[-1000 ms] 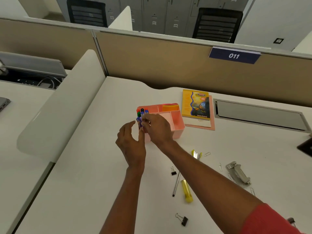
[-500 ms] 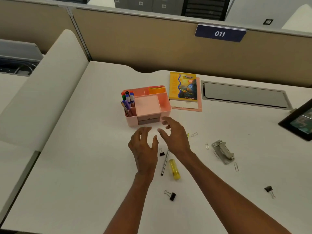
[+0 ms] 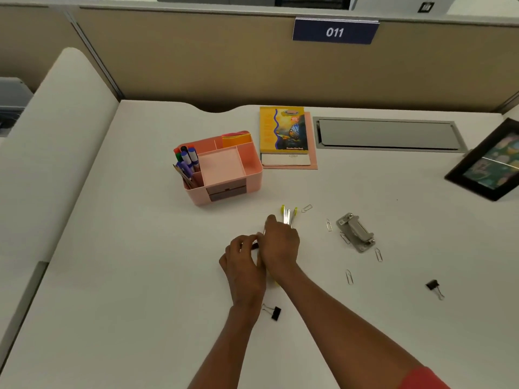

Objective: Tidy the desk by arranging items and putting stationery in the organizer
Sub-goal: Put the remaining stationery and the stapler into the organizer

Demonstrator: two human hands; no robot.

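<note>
The pink organizer [image 3: 254,167] stands on the white desk [image 3: 126,276] with markers [image 3: 187,159] in its left compartment. My left hand [image 3: 243,266] pinches a small black binder clip [image 3: 254,245] just above the desk. My right hand [image 3: 280,245] lies right beside it, fingers curled down over a silver pen [image 3: 264,231] of which only a sliver shows. A yellow highlighter [image 3: 276,283] is almost hidden under my right wrist. A yellow-ended metal clip [image 3: 288,215] lies just beyond my right hand.
A yellow book [image 3: 283,129] lies on a pink folder right of the organizer. A grey metal stapler [image 3: 355,231], several paper clips [image 3: 349,277] and two black binder clips [image 3: 275,313] [image 3: 434,286] are scattered around. A black picture frame [image 3: 488,161] sits at the right edge.
Both hands drew back from the organizer toward me and dropped onto the pen and binder clip. The markers stay in the organizer. The camera tilted down.
</note>
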